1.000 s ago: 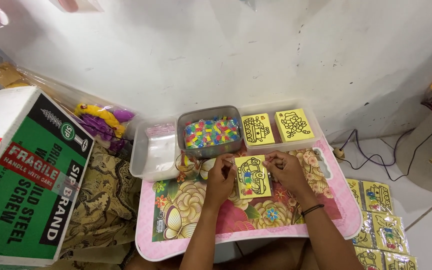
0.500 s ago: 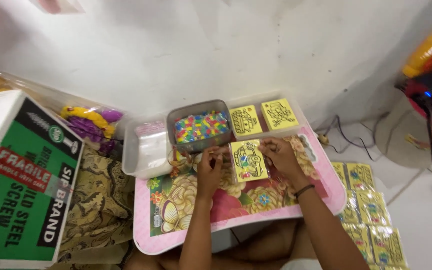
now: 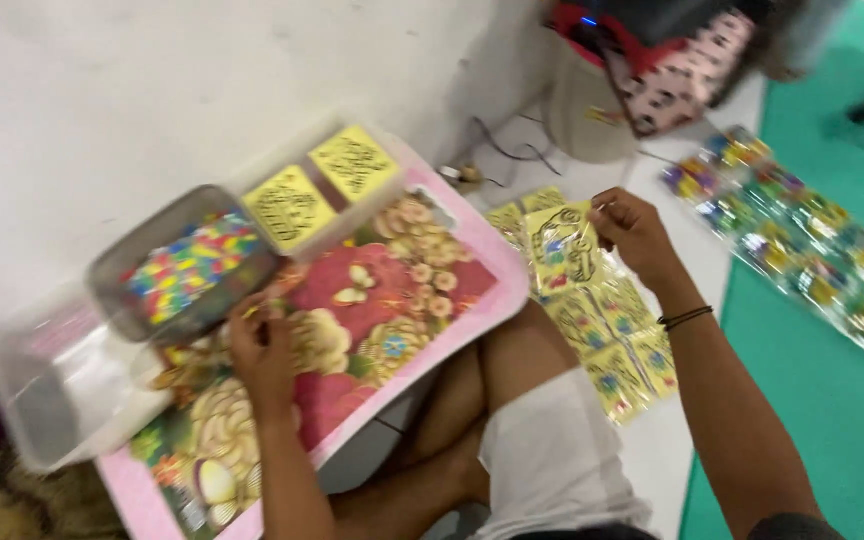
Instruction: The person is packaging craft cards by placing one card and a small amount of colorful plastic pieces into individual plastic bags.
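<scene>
Yellow card (image 3: 562,250) pinched in right hand (image 3: 632,235), off tray (image 3: 472,315).

Glossy clear plastic wraps the yellow card (image 3: 562,248); the floral tray (image 3: 392,300) looks smooth, shiny plastic.

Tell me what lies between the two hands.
In the head view, the flowered pink tray and the person's bent knee lie between the left hand and the right hand, which holds a yellow card.
</scene>
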